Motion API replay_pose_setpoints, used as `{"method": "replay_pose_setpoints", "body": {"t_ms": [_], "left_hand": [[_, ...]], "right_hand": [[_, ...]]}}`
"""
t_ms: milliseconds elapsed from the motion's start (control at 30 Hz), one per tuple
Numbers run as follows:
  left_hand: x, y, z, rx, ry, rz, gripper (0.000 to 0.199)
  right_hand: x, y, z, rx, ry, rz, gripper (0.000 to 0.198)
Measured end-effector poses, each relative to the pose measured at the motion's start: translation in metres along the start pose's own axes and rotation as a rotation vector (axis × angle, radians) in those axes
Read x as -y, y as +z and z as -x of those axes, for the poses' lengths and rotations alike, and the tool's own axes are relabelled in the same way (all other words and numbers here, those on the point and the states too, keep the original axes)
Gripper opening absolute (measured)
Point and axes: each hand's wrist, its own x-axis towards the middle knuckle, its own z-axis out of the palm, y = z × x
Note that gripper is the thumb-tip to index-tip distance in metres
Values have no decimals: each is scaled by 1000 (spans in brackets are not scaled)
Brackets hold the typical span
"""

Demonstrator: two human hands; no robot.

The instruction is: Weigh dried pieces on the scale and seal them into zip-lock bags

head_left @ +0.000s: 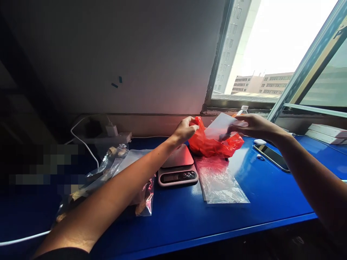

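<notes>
A red plastic bag [214,146] stands at the back of the blue table, its mouth facing up. My left hand [187,128] pinches the bag's left rim. Above the bag's right side, my right hand [246,124] has its fingers closed on a pale translucent sheet [220,126], whose lower part dips into the bag's mouth. Whatever lies inside the bag is hidden. Just left of the bag sits a kitchen scale [178,177] with a bare platform and a lit display. Flat clear plastic bags [222,184] lie in front of the red bag.
Clear bags with brown pieces [108,162] lie left of the scale, partly behind my left forearm. A power strip [126,137] with a white charger [111,130] is behind them. A phone [271,157], an earbud [260,157] and white boxes [328,133] are at right, beneath the window.
</notes>
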Motion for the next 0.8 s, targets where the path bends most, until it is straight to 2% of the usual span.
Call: {"method": "replay_pose_setpoints", "body": {"t_ms": [100,200,367,467,533,633,733,800], "left_hand": [[-1,-5,-2,26,13,-36,12],[-5,-10,-2,25,16,-86,12],[-18,-18,9,-18,3,-199,15],[-28,-28,27,-55,36,-387,20],[-35,-37,44,-61,57,-481,23],[-45,-50,74,7,32,-413,22],[-52,-58,102,146,-69,-297,37],[-53,-60,116,198,-132,-217,41]], "right_hand": [[3,0,-13,77,1,93,33],[2,7,-25,-51,-18,202,29],[9,12,-34,-255,84,370,31],[8,3,-34,-483,186,366,29],[6,-6,-30,-595,192,323,28],[3,-11,-17,-782,131,214,24],[11,0,1,-1129,124,-35,22],[25,18,13,-1231,144,-278,17]]}}
